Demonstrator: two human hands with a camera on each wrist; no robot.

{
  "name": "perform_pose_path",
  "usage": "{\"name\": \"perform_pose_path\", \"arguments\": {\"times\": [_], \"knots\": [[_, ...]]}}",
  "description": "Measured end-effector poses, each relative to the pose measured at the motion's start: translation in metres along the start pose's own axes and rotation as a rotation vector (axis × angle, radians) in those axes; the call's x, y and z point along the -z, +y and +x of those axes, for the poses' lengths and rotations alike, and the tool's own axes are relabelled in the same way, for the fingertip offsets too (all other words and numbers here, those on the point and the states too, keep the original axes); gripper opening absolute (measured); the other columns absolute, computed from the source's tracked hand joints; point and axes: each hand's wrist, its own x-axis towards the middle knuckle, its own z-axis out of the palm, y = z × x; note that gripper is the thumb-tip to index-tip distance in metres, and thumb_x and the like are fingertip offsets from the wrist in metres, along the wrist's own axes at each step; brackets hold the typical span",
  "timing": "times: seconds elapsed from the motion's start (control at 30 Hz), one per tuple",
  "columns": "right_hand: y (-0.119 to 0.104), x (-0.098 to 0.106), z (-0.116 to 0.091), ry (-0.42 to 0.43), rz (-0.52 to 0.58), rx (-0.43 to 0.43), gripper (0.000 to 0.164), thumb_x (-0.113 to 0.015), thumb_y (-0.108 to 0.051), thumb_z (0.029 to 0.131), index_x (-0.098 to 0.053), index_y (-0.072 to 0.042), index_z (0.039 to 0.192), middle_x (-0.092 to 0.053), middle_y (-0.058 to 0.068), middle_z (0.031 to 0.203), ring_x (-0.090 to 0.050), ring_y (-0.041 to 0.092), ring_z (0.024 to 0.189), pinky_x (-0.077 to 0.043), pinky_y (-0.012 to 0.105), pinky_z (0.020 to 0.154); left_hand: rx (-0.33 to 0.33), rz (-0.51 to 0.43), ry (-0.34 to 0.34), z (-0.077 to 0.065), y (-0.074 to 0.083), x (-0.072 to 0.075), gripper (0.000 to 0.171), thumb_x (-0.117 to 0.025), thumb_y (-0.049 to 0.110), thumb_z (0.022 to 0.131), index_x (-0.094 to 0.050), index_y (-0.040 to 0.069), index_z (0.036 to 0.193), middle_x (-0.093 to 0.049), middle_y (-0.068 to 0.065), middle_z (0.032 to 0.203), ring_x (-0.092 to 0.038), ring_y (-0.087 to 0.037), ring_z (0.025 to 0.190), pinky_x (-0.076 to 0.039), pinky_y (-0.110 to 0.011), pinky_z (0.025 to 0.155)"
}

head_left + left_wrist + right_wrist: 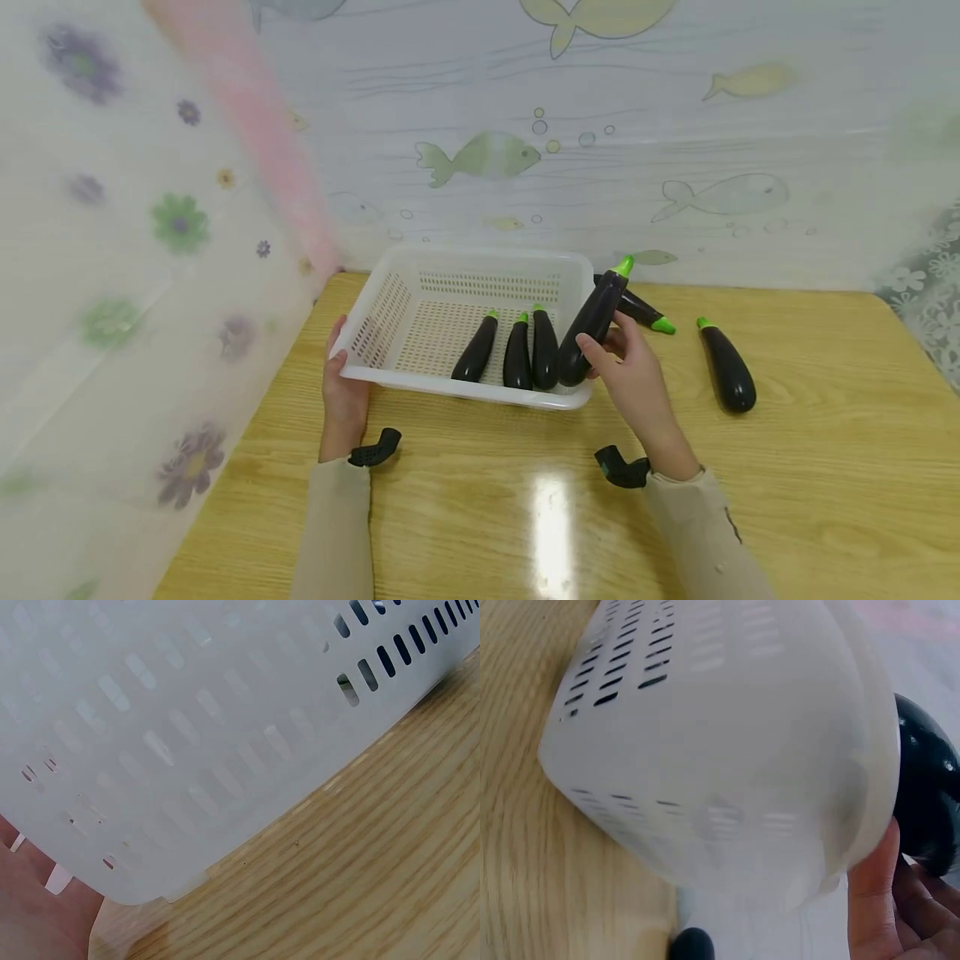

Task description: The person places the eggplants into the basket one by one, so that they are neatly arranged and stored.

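Observation:
A white plastic basket (450, 386) with slotted walls stands on the table, and three dark eggplants, one of them this eggplant (477, 350), lie inside along its right half. My left hand (345, 404) grips the basket's left side at the near corner; in the left wrist view part of that hand (41, 907) shows beside the wall. Over the basket's right rim, my right hand (633, 367) holds another eggplant (594, 321), tilted with its green stem up and away. The right wrist view shows the thumb and fingers around this eggplant (926, 780), partly hidden by the basket.
Just right of the basket lies an eggplant (641, 310), partly covered by the held one. Farther right another eggplant (726, 367) rests on the wooden table (825, 467). A wall with fish drawings (480, 158) rises behind the table, and a flowered wall covering (112, 333) on the left.

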Motion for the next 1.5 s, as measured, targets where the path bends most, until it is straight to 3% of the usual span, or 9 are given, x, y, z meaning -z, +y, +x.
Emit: {"name": "perform_pose_path", "arguments": {"times": [0.33, 0.67, 0.97, 1.1, 1.3, 1.5], "knots": [[-0.014, -0.013, -0.001, -0.028, 0.062, -0.004, 0.071, -0.054, -0.041, 0.090, -0.015, -0.025, 0.147, -0.059, 0.013, 0.112, -0.059, 0.014, 0.089, -0.051, 0.027, 0.070, -0.041, 0.018, -0.006, 0.001, -0.001, 0.001, 0.064, -0.045, 0.042, 0.091, -0.025, 0.016, 0.145, -0.033, -0.007, 0.145, -0.034, -0.025, 0.128, -0.026, -0.037, 0.103], [-0.017, -0.023, 0.008, -0.124, 0.324, -0.069, 0.069, -0.054, -0.038, 0.091, -0.018, -0.018, 0.146, -0.050, 0.016, 0.130, -0.061, 0.014, 0.096, -0.052, 0.030, 0.072, -0.005, 0.024, -0.013, 0.003, -0.003, 0.001, 0.056, -0.042, 0.040, 0.092, -0.030, 0.021, 0.143, -0.032, -0.004, 0.146, -0.032, -0.024, 0.130, -0.023, -0.038, 0.104], [-0.041, -0.033, 0.013, -0.333, 0.327, -0.090, 0.072, -0.055, -0.037, 0.090, -0.015, -0.021, 0.147, -0.046, 0.014, 0.134, -0.060, 0.024, 0.105, -0.052, 0.039, 0.075, 0.013, 0.041, -0.016, 0.002, 0.002, 0.003, 0.055, -0.039, 0.034, 0.092, -0.028, 0.022, 0.144, -0.031, -0.002, 0.147, -0.029, -0.023, 0.133, -0.022, -0.037, 0.105], [-0.055, -0.039, 0.018, -0.394, 0.299, -0.099, 0.074, -0.056, -0.040, 0.089, -0.013, -0.023, 0.147, -0.047, 0.012, 0.133, -0.061, 0.024, 0.103, -0.052, 0.040, 0.076, 0.019, 0.023, -0.016, 0.002, 0.003, 0.001, 0.055, -0.040, 0.031, 0.091, -0.029, 0.022, 0.144, -0.031, -0.002, 0.147, -0.029, -0.023, 0.133, -0.021, -0.037, 0.105], [-0.074, -0.045, 0.027, -0.496, 0.377, -0.091, 0.071, -0.056, -0.037, 0.090, -0.015, -0.025, 0.146, -0.049, 0.015, 0.129, -0.061, 0.024, 0.104, -0.052, 0.042, 0.076, 0.026, 0.037, -0.012, 0.003, 0.004, 0.002, 0.054, -0.040, 0.032, 0.090, -0.030, 0.025, 0.143, -0.031, -0.001, 0.147, -0.029, -0.021, 0.133, -0.021, -0.037, 0.106], [-0.086, -0.052, 0.042, -0.577, 0.364, -0.124, 0.070, -0.055, -0.037, 0.090, -0.017, -0.019, 0.145, -0.049, 0.016, 0.127, -0.061, 0.026, 0.101, -0.051, 0.042, 0.079, 0.035, 0.062, -0.011, 0.000, 0.004, 0.003, 0.055, -0.039, 0.032, 0.090, -0.028, 0.025, 0.144, -0.031, 0.000, 0.147, -0.029, -0.020, 0.134, -0.020, -0.038, 0.107]]}}
